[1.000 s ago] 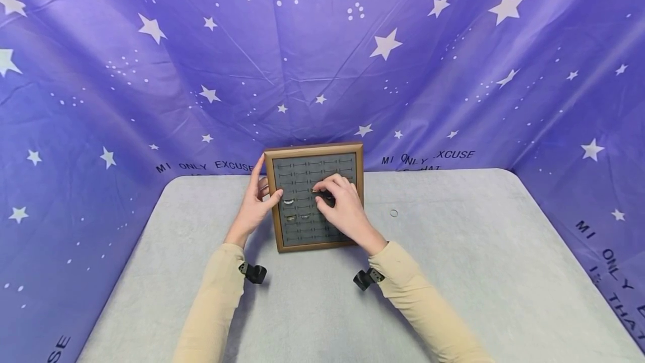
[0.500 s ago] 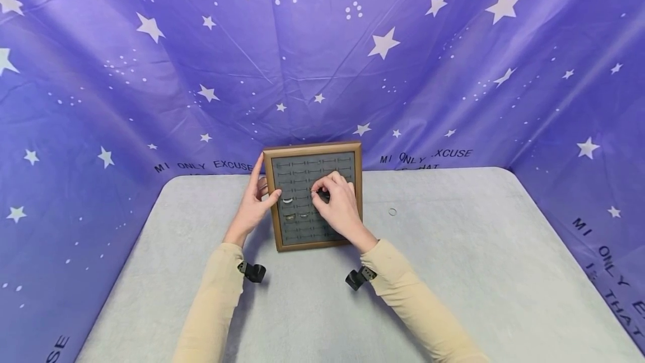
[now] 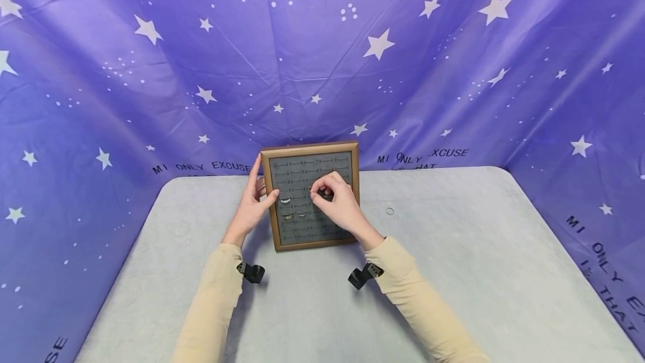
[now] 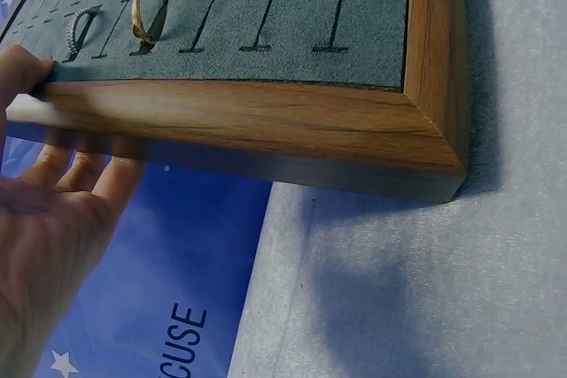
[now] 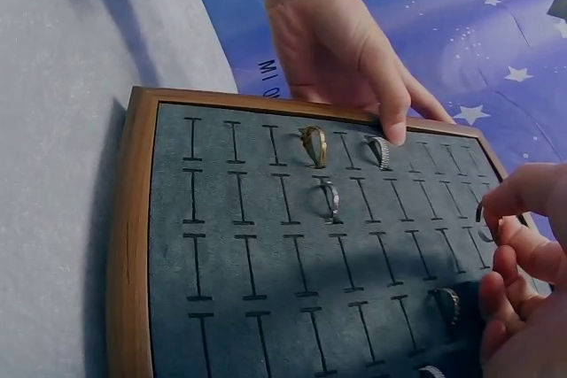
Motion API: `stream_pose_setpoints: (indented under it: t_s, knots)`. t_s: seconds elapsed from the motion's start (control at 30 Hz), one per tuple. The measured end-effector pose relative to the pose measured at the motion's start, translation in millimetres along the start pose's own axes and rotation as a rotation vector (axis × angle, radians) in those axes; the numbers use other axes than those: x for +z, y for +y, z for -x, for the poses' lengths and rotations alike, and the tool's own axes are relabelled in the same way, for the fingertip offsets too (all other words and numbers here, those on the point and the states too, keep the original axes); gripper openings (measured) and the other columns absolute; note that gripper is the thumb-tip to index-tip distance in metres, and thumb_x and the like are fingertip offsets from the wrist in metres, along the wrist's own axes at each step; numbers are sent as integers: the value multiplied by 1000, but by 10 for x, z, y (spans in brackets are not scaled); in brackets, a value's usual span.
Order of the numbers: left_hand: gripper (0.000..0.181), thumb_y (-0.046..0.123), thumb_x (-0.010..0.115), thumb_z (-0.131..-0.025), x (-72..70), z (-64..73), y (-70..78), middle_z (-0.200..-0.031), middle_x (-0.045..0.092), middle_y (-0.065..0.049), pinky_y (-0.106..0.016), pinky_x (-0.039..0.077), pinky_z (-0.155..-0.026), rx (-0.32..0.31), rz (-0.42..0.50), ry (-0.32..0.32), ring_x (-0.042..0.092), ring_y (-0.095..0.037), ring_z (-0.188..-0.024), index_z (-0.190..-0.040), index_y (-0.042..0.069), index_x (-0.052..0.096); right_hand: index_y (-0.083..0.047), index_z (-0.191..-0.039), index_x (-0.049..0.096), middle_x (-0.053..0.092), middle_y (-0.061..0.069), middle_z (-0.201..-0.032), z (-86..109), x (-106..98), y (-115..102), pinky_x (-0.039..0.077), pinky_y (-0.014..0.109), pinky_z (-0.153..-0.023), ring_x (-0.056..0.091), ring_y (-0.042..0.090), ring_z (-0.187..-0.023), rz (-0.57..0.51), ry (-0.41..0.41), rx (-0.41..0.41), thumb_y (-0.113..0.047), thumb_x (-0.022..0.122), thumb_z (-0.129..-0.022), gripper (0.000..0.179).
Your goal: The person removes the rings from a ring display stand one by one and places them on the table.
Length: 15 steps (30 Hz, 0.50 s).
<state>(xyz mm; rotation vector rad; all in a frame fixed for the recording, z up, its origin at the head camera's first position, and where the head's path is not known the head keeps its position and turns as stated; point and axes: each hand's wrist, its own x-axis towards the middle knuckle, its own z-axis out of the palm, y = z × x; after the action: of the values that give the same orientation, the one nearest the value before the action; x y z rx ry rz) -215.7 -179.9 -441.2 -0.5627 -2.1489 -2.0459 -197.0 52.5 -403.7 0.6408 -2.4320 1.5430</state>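
Left hand (image 3: 252, 209) on a tray (image 3: 309, 149), right hand (image 3: 342, 206) on a thin ring (image 5: 479, 212)

The wood-framed tray is tilted up to face the person; in the head view its top edge shows against the curtain (image 3: 227, 43) behind the table (image 3: 453, 273). The left hand grasps the tray's left side, thumb over the front and fingers behind, the thumb tip just beside a silver ring (image 5: 379, 152) standing in the grey pad (image 5: 173, 219). The right hand is at the middle of the pad, thumb and index finger pinching the thin ring; whether it sits in a slot cannot be told. Below the silver ring stands a gold ring (image 5: 314, 146), with a second silver ring (image 5: 330, 202) beside it in the same row. The right wrist view shows two further rings (image 5: 447, 305) in the pad near the right hand, one cut by the view's lower edge. A loose ring (image 3: 390, 212) lies on the table, right of the tray and apart from it. Both beige sleeves (image 3: 209, 301) carry a black camera (image 3: 255, 273) at the wrist. The curtain is purple-blue, with white stars and dark lettering
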Motion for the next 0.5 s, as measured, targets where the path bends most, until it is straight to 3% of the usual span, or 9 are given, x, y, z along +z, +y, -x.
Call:
stream_pose_setpoints:
  t_s: [0.13, 0.33, 0.5]
  knots:
    - [91, -10, 57, -91, 6, 11, 23, -128, 52, -31, -30, 52, -84, -24, 10, -5, 60, -16, -103, -157, 28, 6, -6, -89, 65, 53, 4, -100, 36, -37, -6, 42, 35, -75, 50, 18, -86, -71, -29, 32, -9, 65, -87, 3]
    - [89, -13, 55, -91, 62, 43, 225, -127, 50, -35, -27, 52, -84, -31, -3, -1, 60, -14, -100, -157, 15, 4, -5, -91, 65, 59, 6, -96, 106, -90, -40, 42, 43, -75, 55, 22, -88, -122, -12, 36, -6, 66, -88, 3]
    - [88, -12, 55, -91, 68, 49, 295, -124, 52, -35, -25, 52, -83, -19, -17, -5, 60, -14, -99, -157, 15, 3, -1, -91, 65, 60, 14, -94, 151, -145, -78, 42, 48, -75, 54, 28, -88, -145, 9, 16, 3, 65, -87, 5]
